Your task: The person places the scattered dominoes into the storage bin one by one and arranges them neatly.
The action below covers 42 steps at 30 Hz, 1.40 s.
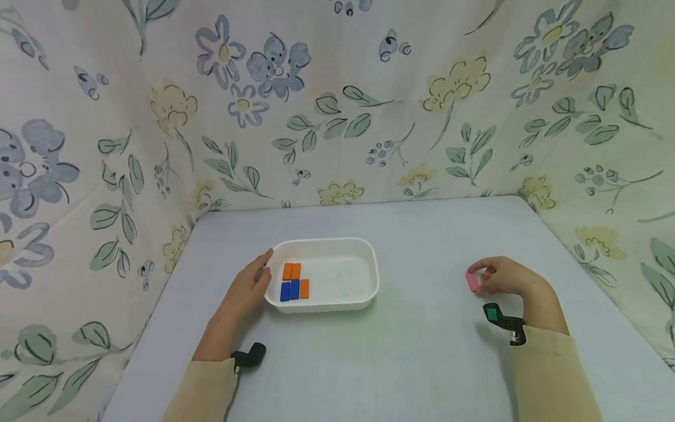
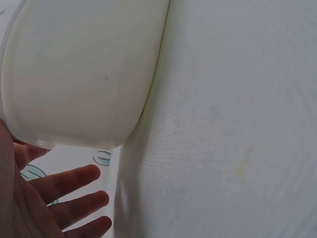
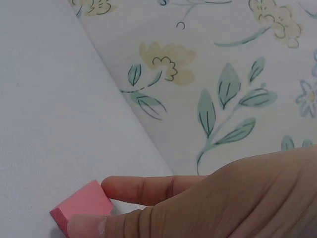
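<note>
At the left end of a white plastic tray [image 1: 337, 306], my left hand [image 1: 249, 288] touches the rim with its fingertips. The left wrist view shows several of its fingers [image 2: 74, 182] extended below the tray's outer wall [image 2: 84, 74]. Inside the tray, at its left side, lie three orange blocks [image 1: 304, 289] and two blue blocks [image 1: 285, 291] in two rows. Off to the right, my right hand [image 1: 508, 275] pinches a pink block [image 3: 84, 203] between thumb and finger at the tabletop. A second bit of pink [image 1: 499, 291] shows under that hand, mostly hidden.
The white tabletop [image 1: 411, 351] has flower-patterned cloth [image 1: 337, 117] hanging behind it and on both sides. Black wrist cameras are strapped to the left wrist [image 1: 250, 356] and the right wrist [image 1: 506, 322].
</note>
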Each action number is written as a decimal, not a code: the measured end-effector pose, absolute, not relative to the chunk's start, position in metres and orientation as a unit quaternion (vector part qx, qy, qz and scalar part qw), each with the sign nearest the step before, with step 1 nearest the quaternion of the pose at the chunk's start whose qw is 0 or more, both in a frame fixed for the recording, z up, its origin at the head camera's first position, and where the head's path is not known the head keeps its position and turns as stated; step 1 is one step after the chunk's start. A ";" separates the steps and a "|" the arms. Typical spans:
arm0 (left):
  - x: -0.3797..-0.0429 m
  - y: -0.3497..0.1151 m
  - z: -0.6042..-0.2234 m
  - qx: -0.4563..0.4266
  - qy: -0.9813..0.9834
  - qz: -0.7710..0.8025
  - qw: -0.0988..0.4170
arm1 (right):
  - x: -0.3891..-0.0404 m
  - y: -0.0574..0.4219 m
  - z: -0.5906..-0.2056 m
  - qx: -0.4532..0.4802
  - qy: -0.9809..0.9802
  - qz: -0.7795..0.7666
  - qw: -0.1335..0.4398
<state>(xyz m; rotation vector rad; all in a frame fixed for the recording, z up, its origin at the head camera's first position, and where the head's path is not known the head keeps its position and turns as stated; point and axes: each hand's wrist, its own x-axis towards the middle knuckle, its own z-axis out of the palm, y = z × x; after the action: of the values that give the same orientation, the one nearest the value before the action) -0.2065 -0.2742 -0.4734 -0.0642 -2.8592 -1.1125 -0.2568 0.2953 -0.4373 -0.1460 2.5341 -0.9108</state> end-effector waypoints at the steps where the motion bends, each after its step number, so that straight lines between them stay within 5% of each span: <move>1: -0.207 -0.274 -0.473 -0.021 -0.931 -0.363 0.038 | -0.257 0.296 -0.438 -0.052 0.915 -0.333 0.222; 23: -0.206 -0.273 -0.472 -0.014 -0.931 -0.364 0.035 | -0.260 0.299 -0.444 -0.038 0.916 -0.322 0.237; 42: -0.204 -0.272 -0.471 -0.024 -0.929 -0.367 0.041 | -0.261 0.284 -0.445 -0.072 0.923 -0.323 0.195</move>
<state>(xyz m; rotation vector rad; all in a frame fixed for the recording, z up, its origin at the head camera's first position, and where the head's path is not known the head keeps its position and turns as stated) -0.2040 -0.2723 -0.4711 -0.0724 -2.8440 -1.1232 -0.2608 0.2835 -0.4450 -0.2025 2.5886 -0.9045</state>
